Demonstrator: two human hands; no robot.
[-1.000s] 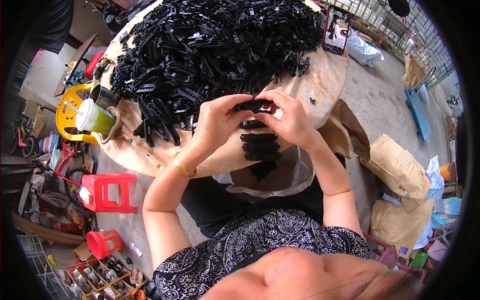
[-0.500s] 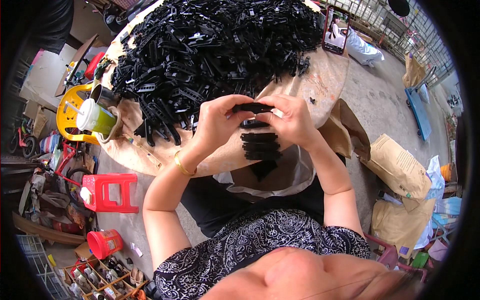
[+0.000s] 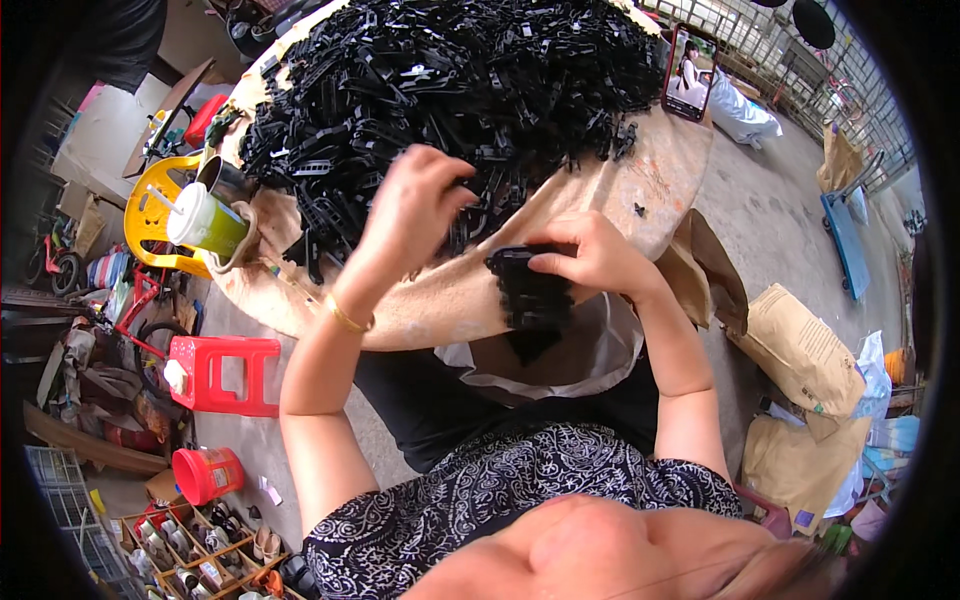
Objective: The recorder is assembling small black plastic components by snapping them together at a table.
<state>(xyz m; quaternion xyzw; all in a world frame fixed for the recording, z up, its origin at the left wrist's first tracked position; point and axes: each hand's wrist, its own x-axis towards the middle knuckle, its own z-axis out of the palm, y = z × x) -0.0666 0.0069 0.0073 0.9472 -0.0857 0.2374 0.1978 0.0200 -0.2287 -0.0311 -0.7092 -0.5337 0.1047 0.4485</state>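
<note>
A large heap of black plastic clip-like parts [image 3: 400,80] covers the cloth-topped table [image 3: 420,318]. Over the heap's near edge hovers my left hand [image 3: 415,205], its fingers curled and smeared by motion; whether anything is in them cannot be made out. Closer to me, at the table's front edge, my right hand [image 3: 595,258] pinches a dark bunch of black plastic parts [image 3: 518,262] between thumb and fingers. More black pieces [image 3: 535,305] are bunched just below that grip, and how they are joined is unclear. Beneath the edge, a pale open sack [image 3: 590,360] lies over my lap.
A phone [image 3: 690,72] stands at the table's right edge. To the left are a drink cup [image 3: 207,225], a yellow chair [image 3: 150,225], a red stool [image 3: 225,345] and a red bucket [image 3: 208,475]. Paper sacks [image 3: 800,350] lie on the right, near a blue trolley [image 3: 846,245].
Both hands were together on one black part above a short row of pieces. My left hand has let go and moved up-left to the heap; my right has lowered onto the row.
</note>
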